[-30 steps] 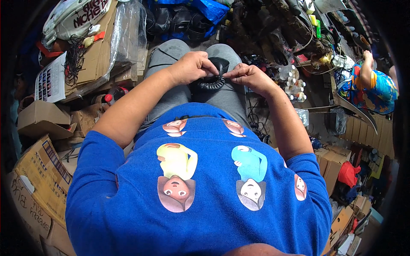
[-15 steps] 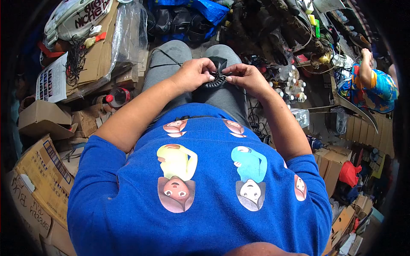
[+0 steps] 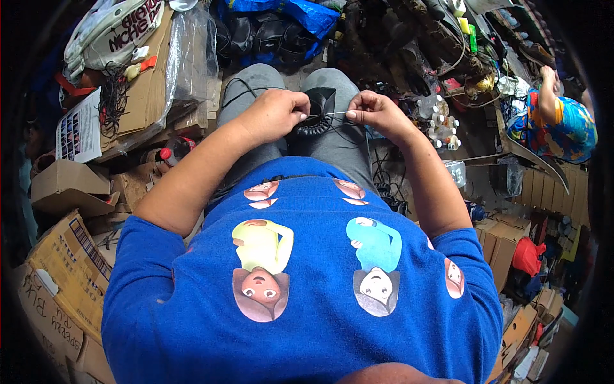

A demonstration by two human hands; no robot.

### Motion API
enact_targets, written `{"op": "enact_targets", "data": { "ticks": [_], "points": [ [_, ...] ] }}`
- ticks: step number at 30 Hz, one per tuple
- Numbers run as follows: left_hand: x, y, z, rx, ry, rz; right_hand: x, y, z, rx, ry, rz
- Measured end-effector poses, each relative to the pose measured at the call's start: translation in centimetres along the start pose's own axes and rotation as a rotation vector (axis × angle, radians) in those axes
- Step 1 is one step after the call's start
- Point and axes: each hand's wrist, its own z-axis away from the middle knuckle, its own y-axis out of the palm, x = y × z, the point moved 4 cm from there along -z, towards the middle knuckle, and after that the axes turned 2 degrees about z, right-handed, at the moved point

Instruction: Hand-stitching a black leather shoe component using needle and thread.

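A black leather-looking piece, shaped like a shoe upper with a ribbed, gathered rim, lies across my thighs between the knees. At its left side my left hand is closed in a pinch; what the fingertips hold is too small to make out. My right hand, out to the right of the piece, pinches one end of a thin pale strand, perhaps a needle or taut thread. This strand runs left to the ribbed rim. Black cord loops over my left knee.
Cardboard sheets under clear plastic and a red-capped bottle lie to the left. On the right are several small white-capped bottles, a curved blade-like strip and another person in colourful clothes. A blue bag holds black items ahead.
My hands have drawn apart from close together over the black piece; the right moved rightward, stretching the pale strand into sight. The left shifted slightly left, uncovering more of the piece.
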Motion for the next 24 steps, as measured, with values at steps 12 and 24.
{"op": "enact_targets", "data": {
  "ticks": [12, 24],
  "points": [
    [-1.1, 2.1, -1.8, 0.057, 0.173, -0.070, 4.0, -3.6, 1.1, -0.395, -0.300, 0.843],
    [-0.4, 1.4, -1.2, 0.016, 0.286, -0.249, 6.6, 4.7, 0.4, 0.021, -0.492, 1.529]
  ]
}}
